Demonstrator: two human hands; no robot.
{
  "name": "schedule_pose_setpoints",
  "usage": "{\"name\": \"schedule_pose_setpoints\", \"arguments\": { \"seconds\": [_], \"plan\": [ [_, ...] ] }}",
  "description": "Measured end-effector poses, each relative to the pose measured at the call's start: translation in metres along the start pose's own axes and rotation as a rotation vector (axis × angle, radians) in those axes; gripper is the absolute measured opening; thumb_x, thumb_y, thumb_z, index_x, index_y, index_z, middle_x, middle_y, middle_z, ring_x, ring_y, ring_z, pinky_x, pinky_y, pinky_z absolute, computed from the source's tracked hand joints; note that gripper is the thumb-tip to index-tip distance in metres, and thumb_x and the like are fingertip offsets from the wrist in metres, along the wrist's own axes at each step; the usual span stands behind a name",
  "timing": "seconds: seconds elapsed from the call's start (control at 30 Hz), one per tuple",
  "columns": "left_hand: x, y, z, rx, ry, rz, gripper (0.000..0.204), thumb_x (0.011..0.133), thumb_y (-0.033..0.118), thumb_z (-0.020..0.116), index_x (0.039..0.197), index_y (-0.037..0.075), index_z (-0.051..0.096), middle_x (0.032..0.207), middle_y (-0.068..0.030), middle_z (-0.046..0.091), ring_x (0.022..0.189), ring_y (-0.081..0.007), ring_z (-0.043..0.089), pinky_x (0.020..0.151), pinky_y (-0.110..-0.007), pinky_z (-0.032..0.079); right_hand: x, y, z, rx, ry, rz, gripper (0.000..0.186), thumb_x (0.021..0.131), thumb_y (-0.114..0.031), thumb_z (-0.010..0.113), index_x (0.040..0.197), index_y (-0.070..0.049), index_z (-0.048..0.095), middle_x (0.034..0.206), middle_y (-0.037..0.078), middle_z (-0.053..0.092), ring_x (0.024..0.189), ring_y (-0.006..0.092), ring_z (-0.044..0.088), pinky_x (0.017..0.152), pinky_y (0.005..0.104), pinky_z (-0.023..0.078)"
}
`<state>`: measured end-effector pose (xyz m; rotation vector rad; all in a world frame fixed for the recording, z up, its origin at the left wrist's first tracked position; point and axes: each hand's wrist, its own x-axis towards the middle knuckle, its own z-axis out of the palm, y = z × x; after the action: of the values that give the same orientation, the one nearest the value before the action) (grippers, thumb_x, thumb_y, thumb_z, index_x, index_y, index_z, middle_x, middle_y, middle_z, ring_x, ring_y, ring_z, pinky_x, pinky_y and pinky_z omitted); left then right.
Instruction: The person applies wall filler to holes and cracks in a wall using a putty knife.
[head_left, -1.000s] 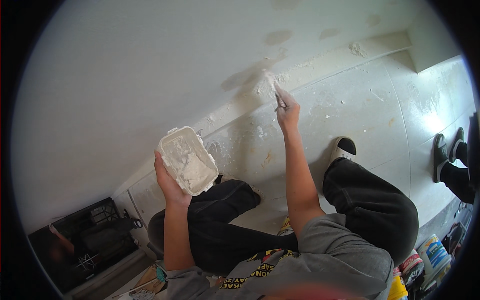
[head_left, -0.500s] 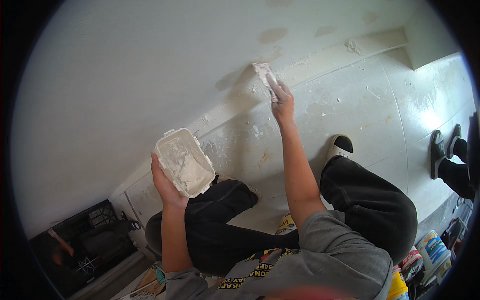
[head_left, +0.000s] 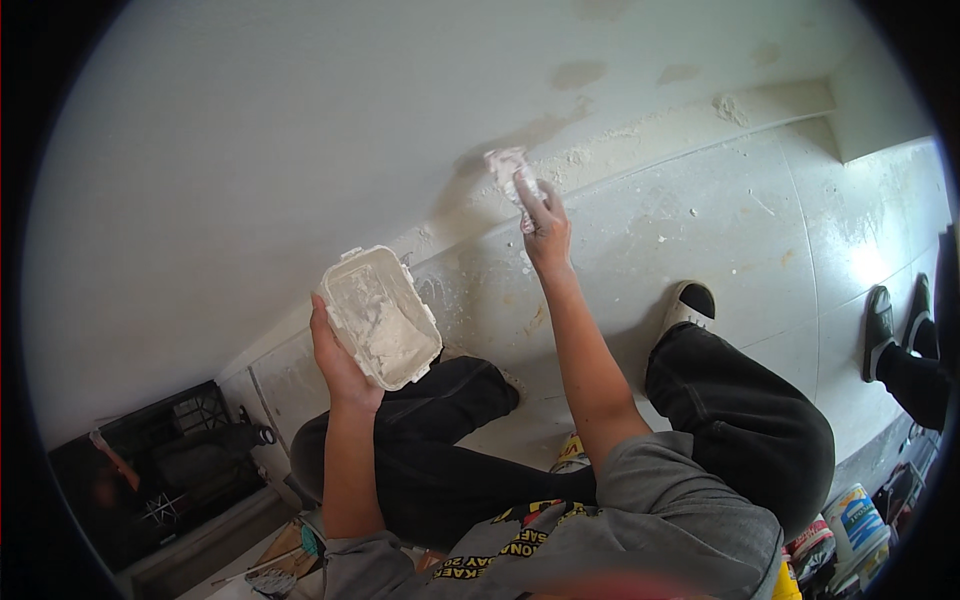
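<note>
My left hand (head_left: 345, 365) grips a pale rectangular plastic tub (head_left: 381, 318) from its left side and underneath. Whitish paste clings to the inside of the tub and lies in a lump at its lower part. My right hand (head_left: 546, 226) is closed round a putty knife (head_left: 512, 180) coated in white paste, its far end close to the wall's lower part. Whether the blade touches the wall, I cannot tell. Damp-looking darker patches (head_left: 577, 75) mark the grey-white wall (head_left: 300, 140); one lies right by the knife.
Tiled floor (head_left: 740, 220) with white splatters runs along the wall's ledge. My shoe (head_left: 690, 304) stands on it. At the right edge are another person's shoes (head_left: 879, 330). Paint buckets (head_left: 858, 525) stand lower right, and a dark framed panel (head_left: 165, 470) lower left.
My right hand has drawn the putty knife left and nearer to me along the wall's base. The tub stays in my left hand, a little to the right in the picture. The view has shifted slightly.
</note>
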<state>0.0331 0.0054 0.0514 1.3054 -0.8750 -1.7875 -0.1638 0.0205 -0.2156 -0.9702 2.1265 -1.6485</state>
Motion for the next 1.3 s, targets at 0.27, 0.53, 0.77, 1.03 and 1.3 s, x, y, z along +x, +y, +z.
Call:
{"name": "schedule_pose_setpoints", "arguments": {
  "seconds": [0.27, 0.53, 0.77, 1.03, 1.3],
  "plan": [
    [0.005, -0.003, -0.009, 0.066, 0.027, 0.001, 0.066, 0.102, 0.053, 0.029, 0.148, 0.007, 0.038, 0.139, -0.0202, 0.052, 0.125, -0.0347, 0.056, 0.1, -0.051, 0.052, 0.029, 0.001, 0.002, -0.142, 0.058, -0.026, 0.076, 0.073, 0.001, 0.072, 0.137, -0.038, 0.057, 0.126, 0.011, 0.056, 0.087, 0.0282, 0.065, 0.072, 0.0408, 0.056],
    [0.001, -0.003, 0.005, -0.024, -0.002, 0.019, 0.058, 0.103, 0.051, 0.04, 0.136, 0.004, 0.048, 0.126, -0.0117, 0.059, 0.114, -0.025, 0.061, 0.097, -0.04, 0.051, 0.039, 0.018, 0.013, -0.254, 0.077, -0.142, 0.086, 0.07, 0.0, 0.075, 0.141, -0.04, 0.05, 0.129, 0.01, 0.055, 0.103, 0.0314, 0.065, 0.079, 0.0421, 0.057],
    [-0.002, -0.002, 0.002, 0.041, 0.1, 0.066, 0.057, 0.103, 0.051, 0.038, 0.135, 0.005, 0.048, 0.126, -0.0109, 0.059, 0.114, -0.0238, 0.061, 0.096, -0.039, 0.051, 0.023, 0.026, -0.016, -0.03, 0.233, -0.126, 0.06, 0.076, 0.011, 0.063, 0.124, -0.025, 0.071, 0.118, 0.018, 0.065, 0.099, 0.0326, 0.068, 0.084, 0.0385, 0.056],
    [-0.002, -0.002, 0.004, 0.053, 0.094, 0.041, 0.058, 0.103, 0.051, 0.038, 0.136, 0.004, 0.047, 0.126, -0.0119, 0.058, 0.114, -0.0241, 0.06, 0.096, -0.04, 0.051, 0.035, -0.008, -0.015, -0.08, 0.261, -0.175, 0.062, 0.076, 0.008, 0.062, 0.126, -0.027, 0.069, 0.119, 0.021, 0.064, 0.099, 0.0352, 0.068, 0.081, 0.0386, 0.057],
    [-0.003, -0.001, 0.004, 0.039, 0.071, 0.043, 0.059, 0.103, 0.051, 0.038, 0.136, 0.004, 0.047, 0.126, -0.0126, 0.058, 0.114, -0.0249, 0.061, 0.096, -0.04, 0.051, 0.046, 0.015, -0.005, 0.002, 0.072, -0.176, 0.066, 0.073, 0.005, 0.067, 0.128, -0.031, 0.067, 0.12, 0.014, 0.064, 0.098, 0.0336, 0.067, 0.08, 0.041, 0.055]
  ]
}}
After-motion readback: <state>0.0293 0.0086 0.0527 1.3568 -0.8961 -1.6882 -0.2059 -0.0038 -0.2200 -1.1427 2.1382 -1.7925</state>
